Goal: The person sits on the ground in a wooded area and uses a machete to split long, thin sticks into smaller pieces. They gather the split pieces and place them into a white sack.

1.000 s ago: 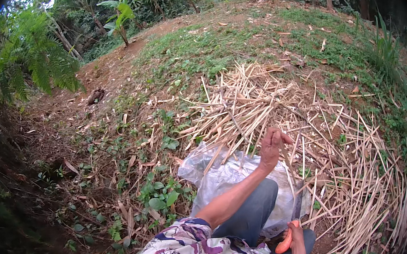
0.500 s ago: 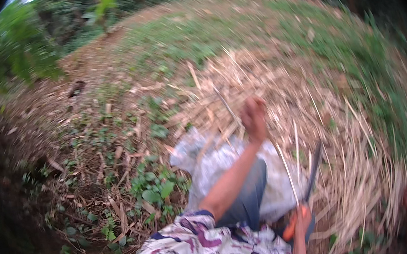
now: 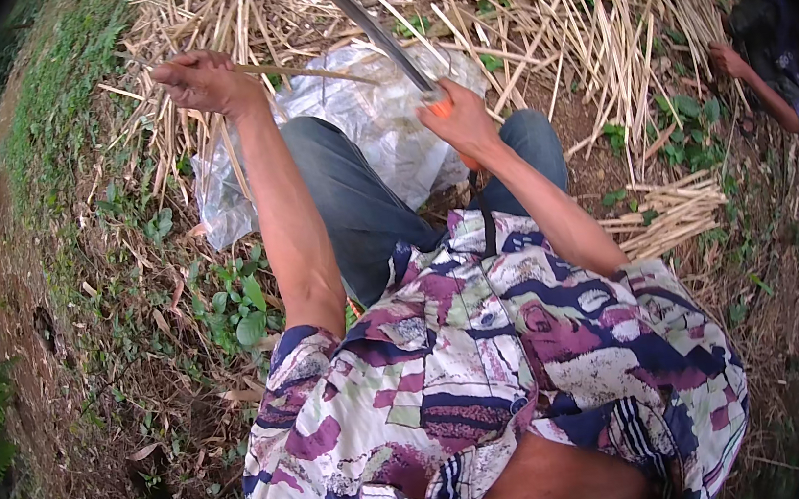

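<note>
My left hand (image 3: 215, 85) is raised at the upper left, its fingers closed around a thin bamboo strip (image 3: 312, 72). The strip slants rightward from that hand over a crumpled translucent plastic sheet (image 3: 343, 103). Between my knees, my right hand (image 3: 466, 126) grips the orange handle of a machete (image 3: 372, 28). Its long grey blade points up and to the left, and the tip leaves the picture at the top. Blade and strip are apart here.
Many split bamboo strips (image 3: 581, 22) lie scattered beyond the sheet and to its right. A small bundle of strips (image 3: 677, 216) rests by my right elbow. At the right edge another person's hands (image 3: 728, 60) are near long strips. Leafy plants (image 3: 239, 307) grow on my left.
The view has swung down toward my body. The machete blade now points up-left instead of up-right. My left hand still holds a strip, now stretching toward the right.
</note>
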Action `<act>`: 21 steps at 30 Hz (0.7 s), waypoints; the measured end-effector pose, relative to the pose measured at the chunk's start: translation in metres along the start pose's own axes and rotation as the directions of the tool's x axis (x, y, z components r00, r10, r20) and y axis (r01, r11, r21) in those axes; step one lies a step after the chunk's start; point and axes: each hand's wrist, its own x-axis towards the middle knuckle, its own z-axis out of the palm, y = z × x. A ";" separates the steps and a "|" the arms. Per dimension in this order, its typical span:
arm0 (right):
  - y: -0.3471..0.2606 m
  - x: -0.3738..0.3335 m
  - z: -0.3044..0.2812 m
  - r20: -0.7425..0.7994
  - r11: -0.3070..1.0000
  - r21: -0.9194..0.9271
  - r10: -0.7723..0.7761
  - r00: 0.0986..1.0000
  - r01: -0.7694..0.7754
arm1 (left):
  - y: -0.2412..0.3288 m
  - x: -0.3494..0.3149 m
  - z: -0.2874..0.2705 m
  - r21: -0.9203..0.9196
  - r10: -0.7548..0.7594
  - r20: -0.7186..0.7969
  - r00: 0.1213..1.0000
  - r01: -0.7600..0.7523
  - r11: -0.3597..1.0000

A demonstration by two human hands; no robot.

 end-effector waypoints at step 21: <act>-0.013 0.011 0.060 0.141 0.993 0.074 0.084 0.986 -0.095 | 0.006 -0.013 0.014 -0.007 0.001 -0.054 0.999 -0.001 1.000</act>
